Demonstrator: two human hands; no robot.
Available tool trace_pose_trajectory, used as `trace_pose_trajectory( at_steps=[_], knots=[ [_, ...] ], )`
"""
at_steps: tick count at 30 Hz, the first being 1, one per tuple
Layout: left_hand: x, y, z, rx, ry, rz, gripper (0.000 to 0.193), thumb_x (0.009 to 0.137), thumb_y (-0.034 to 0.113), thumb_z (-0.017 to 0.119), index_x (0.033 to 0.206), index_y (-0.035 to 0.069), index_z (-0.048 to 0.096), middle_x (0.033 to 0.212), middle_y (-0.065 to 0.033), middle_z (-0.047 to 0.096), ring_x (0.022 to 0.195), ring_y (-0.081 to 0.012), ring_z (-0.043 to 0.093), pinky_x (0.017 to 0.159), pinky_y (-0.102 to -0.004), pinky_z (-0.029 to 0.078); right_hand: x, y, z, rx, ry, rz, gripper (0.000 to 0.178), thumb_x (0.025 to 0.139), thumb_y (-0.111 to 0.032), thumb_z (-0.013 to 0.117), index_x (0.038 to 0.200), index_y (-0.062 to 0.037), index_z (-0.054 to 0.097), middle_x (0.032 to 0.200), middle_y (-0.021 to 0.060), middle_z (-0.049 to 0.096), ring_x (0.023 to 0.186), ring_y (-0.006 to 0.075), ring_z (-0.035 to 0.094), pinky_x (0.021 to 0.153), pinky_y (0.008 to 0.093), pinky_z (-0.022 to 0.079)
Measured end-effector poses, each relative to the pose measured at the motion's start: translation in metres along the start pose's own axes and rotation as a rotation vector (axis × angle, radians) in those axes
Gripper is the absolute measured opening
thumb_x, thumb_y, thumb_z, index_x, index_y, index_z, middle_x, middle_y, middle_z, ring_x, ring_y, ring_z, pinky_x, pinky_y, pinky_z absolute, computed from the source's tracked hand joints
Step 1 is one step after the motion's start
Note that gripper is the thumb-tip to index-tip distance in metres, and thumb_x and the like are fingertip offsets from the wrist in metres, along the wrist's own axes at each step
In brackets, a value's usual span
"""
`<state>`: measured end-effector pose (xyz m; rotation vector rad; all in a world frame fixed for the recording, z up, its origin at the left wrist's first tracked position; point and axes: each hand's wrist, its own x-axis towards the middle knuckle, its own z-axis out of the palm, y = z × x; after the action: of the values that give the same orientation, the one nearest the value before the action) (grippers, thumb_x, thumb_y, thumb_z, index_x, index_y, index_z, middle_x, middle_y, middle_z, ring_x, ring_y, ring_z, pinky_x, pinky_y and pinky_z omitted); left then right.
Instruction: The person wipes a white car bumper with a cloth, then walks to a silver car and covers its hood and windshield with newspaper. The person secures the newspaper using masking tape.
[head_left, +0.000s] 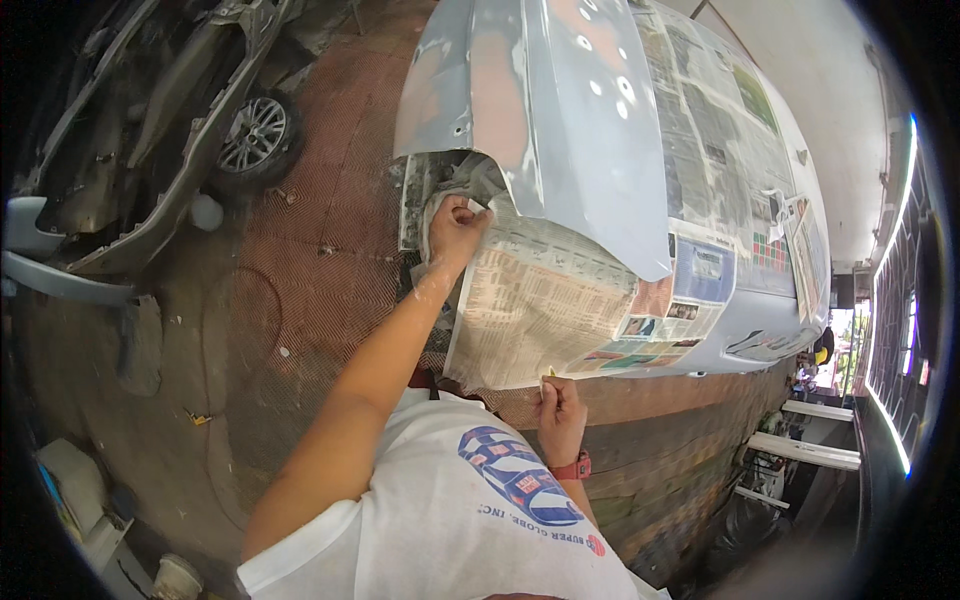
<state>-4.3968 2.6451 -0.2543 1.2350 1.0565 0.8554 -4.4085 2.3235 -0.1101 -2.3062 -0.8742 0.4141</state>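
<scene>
A grey car body panel with pinkish sanded patches and white spots curves away ahead of me. Below its edge hangs a newspaper sheet, spread over the part underneath. My left hand is closed in a pinch at the sheet's upper left, beside the panel's cut-out, on a small white strip that looks like tape. Close to my body, by the sheet's lower edge, my right hand pinches a small yellow-and-white piece whose kind I cannot make out.
More newspaper covers the car further right. On the left stand a stripped car shell and a wheel. A thin hose lies on the floor. White planks are stacked at the right.
</scene>
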Motion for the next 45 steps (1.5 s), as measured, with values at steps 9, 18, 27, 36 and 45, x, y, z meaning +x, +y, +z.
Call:
trace_pose_trajectory(
  at_steps=[9,18,27,36,45],
  knots=[
    [0.014,-0.002,0.005,0.212,0.12,0.45,0.04,0.079,0.019,0.088,0.111,0.01,0.066,0.137,-0.0134,0.058,0.132,-0.0369,0.048,0.109,-0.0494,0.039,0.007,0.002,-0.003,0.046,0.04,0.078,0.011,0.105,-0.012,0.06,0.107,-0.0035,0.066,0.071,0.0107,0.07,0.061,0.0192,0.07,0.056,0.0335,0.052],
    [0.052,-0.008,0.014,0.288,-0.042,0.532,0.047,0.075,0.02,0.089,0.118,0.012,0.072,0.146,-0.0164,0.055,0.136,-0.0401,0.048,0.114,-0.053,0.038,0.013,0.008,-0.005,0.067,0.054,0.091,0.01,0.102,-0.01,0.062,0.107,-0.0029,0.067,0.073,0.0133,0.071,0.062,0.0241,0.071,0.058,0.0357,0.053],
    [0.06,0.037,0.018,0.364,-0.402,0.386,0.053,0.087,0.036,0.076,0.121,-0.004,0.066,0.122,-0.0241,0.07,0.114,-0.0391,0.067,0.099,-0.0475,0.05,0.021,0.01,-0.023,0.018,0.11,-0.042,0.011,0.101,-0.016,0.065,0.108,-0.0071,0.066,0.073,0.0146,0.068,0.065,0.0339,0.07,0.058,0.0428,0.052],
    [0.072,0.016,0.01,0.531,-0.367,0.485,0.043,0.093,0.017,0.068,0.127,-0.01,0.062,0.124,-0.0277,0.067,0.124,-0.0417,0.061,0.105,-0.0475,0.046,0.017,0.034,-0.029,0.175,0.158,0.018,0.016,0.104,-0.02,0.06,0.107,-0.0056,0.066,0.071,0.0092,0.07,0.059,0.0245,0.068,0.056,0.0364,0.053],
    [0.01,0.084,0.019,0.969,-0.423,0.168,0.062,0.106,0.046,0.042,0.136,-0.004,0.062,0.137,-0.031,0.061,0.136,-0.0474,0.05,0.115,-0.0498,0.038,0.037,0.096,-0.123,0.878,0.533,0.341,0.028,0.11,-0.028,0.052,0.117,-0.0053,0.066,0.068,-0.0001,0.062,0.053,0.006,0.054,0.047,0.0221,0.042]
  ],
)
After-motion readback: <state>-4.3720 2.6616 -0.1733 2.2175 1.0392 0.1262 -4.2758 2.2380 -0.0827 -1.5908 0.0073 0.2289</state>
